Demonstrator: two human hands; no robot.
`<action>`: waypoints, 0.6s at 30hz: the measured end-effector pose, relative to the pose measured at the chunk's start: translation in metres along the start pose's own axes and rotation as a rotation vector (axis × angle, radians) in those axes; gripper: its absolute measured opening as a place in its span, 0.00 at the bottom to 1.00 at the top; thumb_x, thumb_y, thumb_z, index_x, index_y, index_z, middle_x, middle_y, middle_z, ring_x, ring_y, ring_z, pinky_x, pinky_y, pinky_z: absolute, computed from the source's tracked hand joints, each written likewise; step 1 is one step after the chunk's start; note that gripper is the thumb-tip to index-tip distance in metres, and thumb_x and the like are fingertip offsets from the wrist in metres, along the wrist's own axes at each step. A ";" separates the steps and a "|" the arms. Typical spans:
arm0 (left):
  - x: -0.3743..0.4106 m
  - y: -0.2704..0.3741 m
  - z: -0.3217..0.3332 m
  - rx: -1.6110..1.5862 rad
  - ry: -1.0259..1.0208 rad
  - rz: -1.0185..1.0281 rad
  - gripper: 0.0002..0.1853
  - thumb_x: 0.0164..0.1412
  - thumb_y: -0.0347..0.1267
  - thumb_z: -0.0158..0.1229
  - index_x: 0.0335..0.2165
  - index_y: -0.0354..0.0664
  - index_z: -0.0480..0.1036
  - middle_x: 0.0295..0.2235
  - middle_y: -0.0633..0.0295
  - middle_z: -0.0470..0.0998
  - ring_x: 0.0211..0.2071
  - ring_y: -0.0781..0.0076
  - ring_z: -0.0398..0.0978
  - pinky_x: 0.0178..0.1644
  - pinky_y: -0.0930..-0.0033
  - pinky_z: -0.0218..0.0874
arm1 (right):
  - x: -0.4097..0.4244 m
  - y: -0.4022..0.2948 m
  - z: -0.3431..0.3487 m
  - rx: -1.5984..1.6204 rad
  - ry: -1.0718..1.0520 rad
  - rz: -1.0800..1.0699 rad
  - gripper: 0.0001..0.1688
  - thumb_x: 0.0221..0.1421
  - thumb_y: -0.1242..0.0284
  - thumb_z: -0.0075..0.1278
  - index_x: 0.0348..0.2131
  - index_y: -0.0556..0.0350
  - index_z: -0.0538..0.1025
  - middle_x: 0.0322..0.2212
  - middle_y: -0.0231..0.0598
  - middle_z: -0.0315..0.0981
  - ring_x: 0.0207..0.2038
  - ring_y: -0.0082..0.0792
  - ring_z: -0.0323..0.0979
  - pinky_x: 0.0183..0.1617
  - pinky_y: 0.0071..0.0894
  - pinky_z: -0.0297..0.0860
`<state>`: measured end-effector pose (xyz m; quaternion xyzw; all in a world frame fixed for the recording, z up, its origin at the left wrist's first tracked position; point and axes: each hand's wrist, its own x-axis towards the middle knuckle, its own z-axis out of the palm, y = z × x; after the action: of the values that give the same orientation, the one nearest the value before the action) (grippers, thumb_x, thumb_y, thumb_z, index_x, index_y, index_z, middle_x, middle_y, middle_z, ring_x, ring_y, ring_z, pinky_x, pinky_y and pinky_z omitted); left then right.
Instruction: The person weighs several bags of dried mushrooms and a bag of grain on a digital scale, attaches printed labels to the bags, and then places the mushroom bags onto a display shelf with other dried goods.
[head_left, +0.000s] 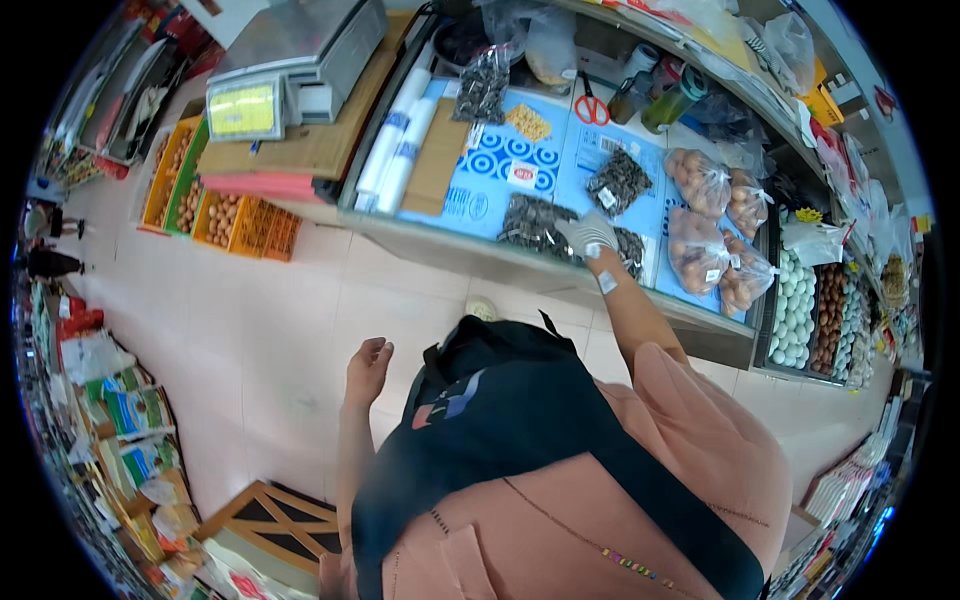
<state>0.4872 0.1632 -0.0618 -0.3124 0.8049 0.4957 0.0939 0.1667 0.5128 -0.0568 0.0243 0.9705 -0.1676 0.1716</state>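
Observation:
My right hand (590, 234), in a light glove with white labels stuck on the glove and wrist, rests on clear bags of dark dried food (532, 223) at the counter's near edge. Whether its fingers grip a bag is unclear. Another bag of dark dried food (619, 181) lies just beyond it. Bare and empty, my left hand (368, 369) hangs over the floor, its fingers slightly curled. Tied clear bags of brown eggs (697, 251) sit to the right. Farther back are a dark dried-food bag (481, 86), a pale yellow packet (528, 122) and red-handled scissors (592, 109).
Left on the counter (420, 229) are plastic bag rolls (406, 156), a cardboard strip (437, 161) and a weighing scale (300, 60). Bottles (675, 97) stand behind. Egg crates (223, 219) flank the left, egg trays (792, 307) the right. A wooden-framed box (274, 517) is lower left.

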 end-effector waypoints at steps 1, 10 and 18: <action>0.020 0.019 0.001 0.043 -0.022 0.017 0.23 0.58 0.43 0.54 0.43 0.34 0.71 0.38 0.48 0.77 0.39 0.62 0.75 0.44 0.65 0.64 | 0.026 0.023 0.006 0.101 -0.186 0.030 0.44 0.41 0.44 0.55 0.40 0.69 0.74 0.32 0.59 0.75 0.35 0.49 0.75 0.41 0.41 0.68; 0.171 0.136 0.018 0.227 -0.411 0.330 0.20 0.58 0.41 0.55 0.41 0.36 0.71 0.36 0.52 0.76 0.38 0.59 0.75 0.43 0.66 0.64 | 0.063 -0.017 0.052 0.254 -0.250 0.229 0.62 0.20 0.46 0.67 0.50 0.68 0.67 0.46 0.55 0.70 0.46 0.45 0.71 0.48 0.35 0.68; 0.257 0.242 0.053 0.431 -0.385 0.841 0.39 0.43 0.45 0.67 0.49 0.34 0.65 0.45 0.42 0.71 0.47 0.49 0.69 0.51 0.58 0.60 | 0.043 -0.097 0.011 0.678 -0.226 0.111 0.53 0.25 0.58 0.69 0.50 0.66 0.67 0.42 0.51 0.72 0.46 0.43 0.70 0.50 0.34 0.65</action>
<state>0.1323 0.1788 -0.0275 0.1618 0.9132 0.3618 0.0951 0.1196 0.4176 -0.0501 0.1139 0.8319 -0.4721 0.2686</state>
